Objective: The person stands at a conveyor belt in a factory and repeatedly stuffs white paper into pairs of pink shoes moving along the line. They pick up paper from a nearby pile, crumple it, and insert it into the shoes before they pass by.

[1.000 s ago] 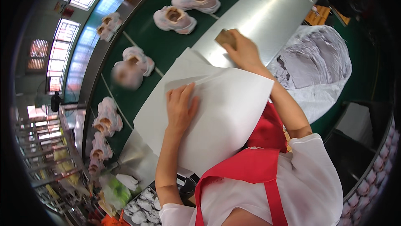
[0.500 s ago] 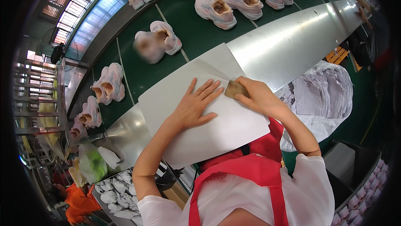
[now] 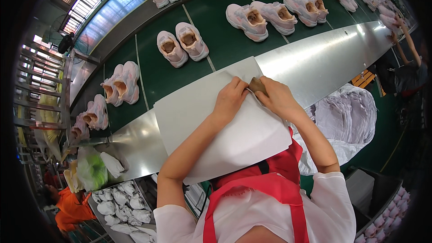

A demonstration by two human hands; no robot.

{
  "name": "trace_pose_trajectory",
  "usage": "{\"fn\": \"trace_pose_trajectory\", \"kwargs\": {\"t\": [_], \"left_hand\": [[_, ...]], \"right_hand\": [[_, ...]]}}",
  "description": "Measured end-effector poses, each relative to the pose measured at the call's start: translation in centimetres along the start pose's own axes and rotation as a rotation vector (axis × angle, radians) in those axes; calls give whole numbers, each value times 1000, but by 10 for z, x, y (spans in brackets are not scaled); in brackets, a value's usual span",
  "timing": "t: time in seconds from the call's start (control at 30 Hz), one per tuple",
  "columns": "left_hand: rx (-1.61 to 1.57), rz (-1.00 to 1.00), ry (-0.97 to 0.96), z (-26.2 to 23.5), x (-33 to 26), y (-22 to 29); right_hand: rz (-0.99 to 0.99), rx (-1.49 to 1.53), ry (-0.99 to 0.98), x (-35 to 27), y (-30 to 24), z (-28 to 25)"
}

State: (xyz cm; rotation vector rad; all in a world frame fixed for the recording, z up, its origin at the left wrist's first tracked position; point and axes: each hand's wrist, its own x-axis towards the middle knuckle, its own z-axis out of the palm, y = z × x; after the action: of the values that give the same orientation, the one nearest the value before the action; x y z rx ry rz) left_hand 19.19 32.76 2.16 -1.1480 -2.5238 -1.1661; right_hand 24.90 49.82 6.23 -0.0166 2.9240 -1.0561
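Observation:
A stack of large white paper sheets [image 3: 211, 121] lies on the steel counter [image 3: 324, 58] in front of me. My left hand [image 3: 230, 98] presses on the top sheet near its far right corner, fingers pinching the paper's edge. My right hand [image 3: 276, 97] is closed on a small brown block [image 3: 257, 84] held against that same corner. Both hands touch each other over the paper.
Behind the counter runs a green conveyor belt [image 3: 220, 40] carrying pairs of pale pink sneakers [image 3: 182, 43]. A heap of white tissue paper [image 3: 346, 117] lies at my right. Crumpled paper wads [image 3: 119, 200] fill a bin at lower left, beside a person in orange [image 3: 67, 207].
My view has tilted down and left. My left hand slid up the sheet to its far corner, and my right hand brought the brown block from the counter to meet it there.

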Motion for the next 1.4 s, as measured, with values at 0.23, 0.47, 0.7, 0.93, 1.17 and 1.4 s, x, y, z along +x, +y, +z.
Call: {"fn": "trace_pose_trajectory", "kwargs": {"t": [0.23, 0.47, 0.7, 0.93, 1.17, 1.4], "left_hand": [[177, 205, 210, -14, -2, 3], [95, 229, -19, -27, -5, -3], [395, 369, 88, -36, -14, 8], [205, 112, -249, -54, -46, 0], [60, 149, -85, -62, -55, -3], [430, 295, -13, -59, -53, -10]], "right_hand": [[117, 86, 158, -2, 1, -2], [60, -110, 352, 2, -3, 3], [50, 17, 337, -10, -16, -12], [-74, -33, 150, -25, -34, 3], [-96, -73, 99, -23, -41, 17], [-74, 88, -214, -21, -36, 6]]}}
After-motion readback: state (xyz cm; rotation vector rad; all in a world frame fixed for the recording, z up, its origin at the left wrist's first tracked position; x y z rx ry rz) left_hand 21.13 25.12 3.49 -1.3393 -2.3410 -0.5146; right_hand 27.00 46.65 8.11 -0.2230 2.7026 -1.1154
